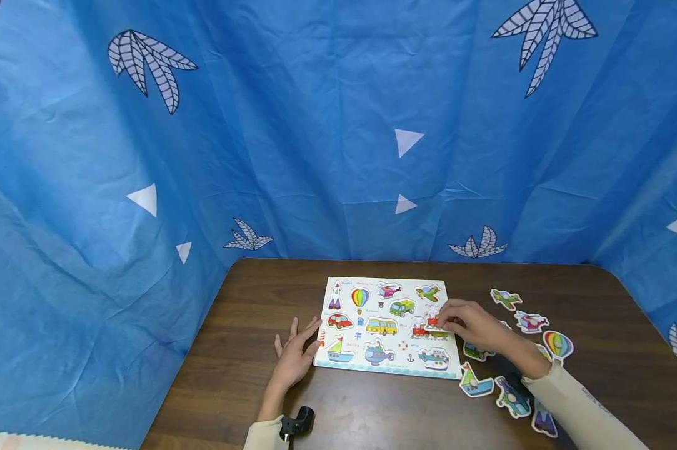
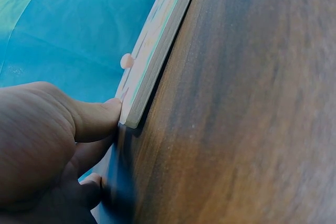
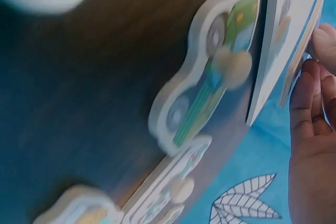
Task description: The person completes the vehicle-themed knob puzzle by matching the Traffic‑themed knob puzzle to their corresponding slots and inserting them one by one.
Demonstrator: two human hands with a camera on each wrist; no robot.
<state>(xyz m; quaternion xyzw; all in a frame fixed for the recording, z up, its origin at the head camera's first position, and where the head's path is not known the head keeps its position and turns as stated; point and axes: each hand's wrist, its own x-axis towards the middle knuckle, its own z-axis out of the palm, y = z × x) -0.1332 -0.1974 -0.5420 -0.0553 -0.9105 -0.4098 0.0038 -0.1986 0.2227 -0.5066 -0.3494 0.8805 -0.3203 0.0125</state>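
A white puzzle board (image 1: 346, 369) printed with coloured vehicles lies on the brown table. My left hand (image 1: 294, 359) rests at the board's left side, fingers spread, and its thumb (image 2: 100, 119) touches the edge near a corner. With thumb and fingers, my right hand (image 1: 473, 322) pinches a red train puzzle piece (image 1: 432, 319), also seen edge-on as a thin wooden piece (image 3: 302, 51) in the right wrist view. It is held tilted over the printed train at the board's right side; the fingers hide part of it. One round knob (image 2: 127, 61) stands up from the board in the left wrist view.
Loose knobbed pieces lie right of the board, including a green truck (image 3: 207, 72), a sailboat (image 1: 476, 382), a submarine (image 1: 512, 399), a balloon (image 1: 557, 344), a helicopter (image 1: 531, 322) and a plane (image 1: 506, 299). A blue curtain (image 1: 338, 156) hangs behind the table (image 1: 231, 350).
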